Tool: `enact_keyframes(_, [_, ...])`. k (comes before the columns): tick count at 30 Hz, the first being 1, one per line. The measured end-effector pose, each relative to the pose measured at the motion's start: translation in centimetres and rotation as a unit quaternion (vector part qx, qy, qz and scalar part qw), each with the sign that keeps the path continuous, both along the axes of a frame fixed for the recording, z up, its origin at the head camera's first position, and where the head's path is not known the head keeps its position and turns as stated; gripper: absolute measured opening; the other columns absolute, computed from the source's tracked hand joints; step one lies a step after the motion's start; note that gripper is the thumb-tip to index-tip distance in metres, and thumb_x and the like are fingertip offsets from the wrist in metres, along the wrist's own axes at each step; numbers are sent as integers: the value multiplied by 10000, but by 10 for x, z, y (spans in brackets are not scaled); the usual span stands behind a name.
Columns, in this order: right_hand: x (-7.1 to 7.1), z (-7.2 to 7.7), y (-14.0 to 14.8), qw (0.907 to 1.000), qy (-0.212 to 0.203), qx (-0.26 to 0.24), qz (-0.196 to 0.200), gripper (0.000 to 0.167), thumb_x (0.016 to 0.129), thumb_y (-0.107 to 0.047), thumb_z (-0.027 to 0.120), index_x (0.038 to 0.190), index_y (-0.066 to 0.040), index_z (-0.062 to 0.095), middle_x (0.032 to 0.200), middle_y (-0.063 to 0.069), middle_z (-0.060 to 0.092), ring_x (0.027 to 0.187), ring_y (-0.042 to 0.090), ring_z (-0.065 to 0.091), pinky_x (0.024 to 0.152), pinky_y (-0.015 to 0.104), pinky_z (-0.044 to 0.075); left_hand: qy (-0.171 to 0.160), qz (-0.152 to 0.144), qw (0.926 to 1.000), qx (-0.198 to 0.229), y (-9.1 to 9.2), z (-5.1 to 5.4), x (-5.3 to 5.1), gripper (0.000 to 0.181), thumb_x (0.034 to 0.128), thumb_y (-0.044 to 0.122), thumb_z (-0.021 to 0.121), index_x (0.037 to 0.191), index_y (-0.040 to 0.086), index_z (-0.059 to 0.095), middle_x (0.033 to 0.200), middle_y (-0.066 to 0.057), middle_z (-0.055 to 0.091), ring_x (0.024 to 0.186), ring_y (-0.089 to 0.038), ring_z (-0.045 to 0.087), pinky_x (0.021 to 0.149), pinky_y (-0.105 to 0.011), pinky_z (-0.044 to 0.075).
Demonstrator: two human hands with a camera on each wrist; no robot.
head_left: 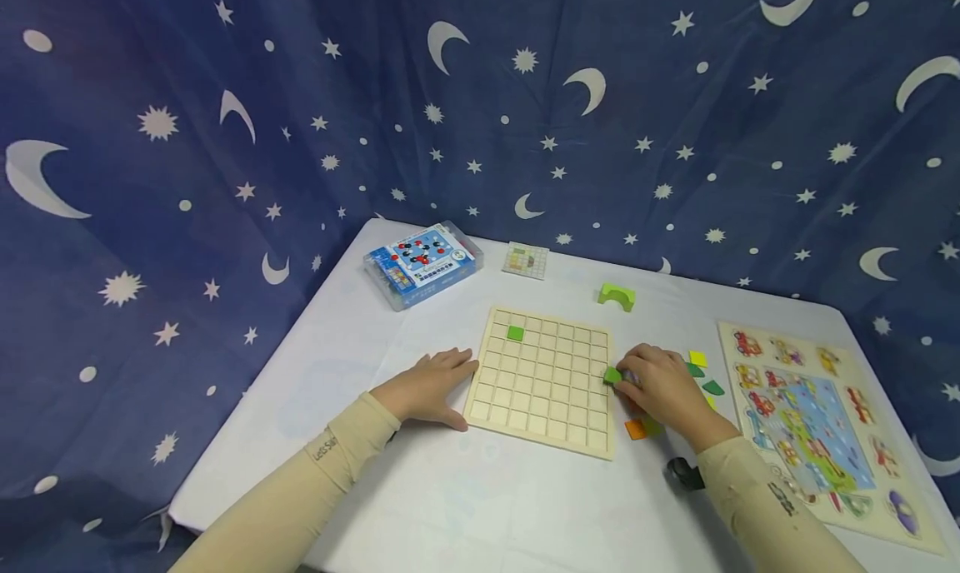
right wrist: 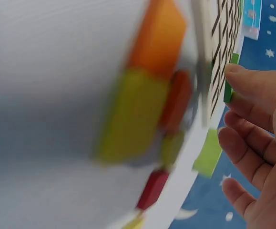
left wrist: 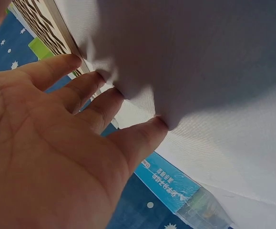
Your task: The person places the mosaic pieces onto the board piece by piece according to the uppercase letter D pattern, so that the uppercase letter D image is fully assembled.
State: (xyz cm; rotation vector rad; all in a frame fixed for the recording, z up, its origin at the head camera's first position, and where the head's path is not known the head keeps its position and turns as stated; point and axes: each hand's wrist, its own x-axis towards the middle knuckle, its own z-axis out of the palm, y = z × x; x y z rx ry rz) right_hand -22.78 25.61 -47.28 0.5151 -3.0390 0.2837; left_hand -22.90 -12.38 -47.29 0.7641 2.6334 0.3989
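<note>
A pale wooden grid board [head_left: 542, 383] lies on the white table, with one green square tile [head_left: 515, 333] in a cell near its upper left corner. My left hand [head_left: 435, 387] rests beside the board's left edge, its fingers spread on the cloth; in the left wrist view the index-side fingers [left wrist: 56, 71] reach close to the board's side. At the board's right edge my right hand [head_left: 660, 390] pinches another green square tile [right wrist: 229, 90] between thumb and fingers. Near that hand lie an orange tile [head_left: 636, 429], dark green pieces [head_left: 712, 387] and a yellow tile [head_left: 698, 358].
Behind the board stand a light green arch block [head_left: 617, 296], a small pattern card [head_left: 526, 261] and a blue boxed set [head_left: 424, 261]. A picture puzzle board [head_left: 825, 431] occupies the right side. Beside the right sleeve sits a black object [head_left: 683, 474].
</note>
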Motion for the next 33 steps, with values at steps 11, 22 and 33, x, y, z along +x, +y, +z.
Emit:
enact_keyframes(11, [-48,-3,-58,9966,191,-72,793,271,876,-263,769,1083,-92,734,1099,69,650,1054,266,612,976,546,427,89,12,10000,-6,-1,1,1,999,750,482,833,1543,107,354,1623,-99,261,1497,-298,226,1181,-570,218])
enact_keyframes(22, [-77,-11,-90,9951,16,-228,963,252,893,-281,750,1095,-131,748,1084,47,661,1009,240,630,904,511,469,156,-17,9999,0,-1,-3,2,1005,738,488,839,1535,100,367,1617,-111,275,1492,-304,241,1168,-589,233])
enact_keyframes(33, [-82,-8,-101,9949,-226,-232,950,279,895,-288,746,1117,-120,738,1061,43,662,981,235,632,882,511,476,181,-5,9998,26,-2,-2,2,1003,743,485,837,1538,100,363,1618,-106,271,1494,-298,238,1173,-585,226])
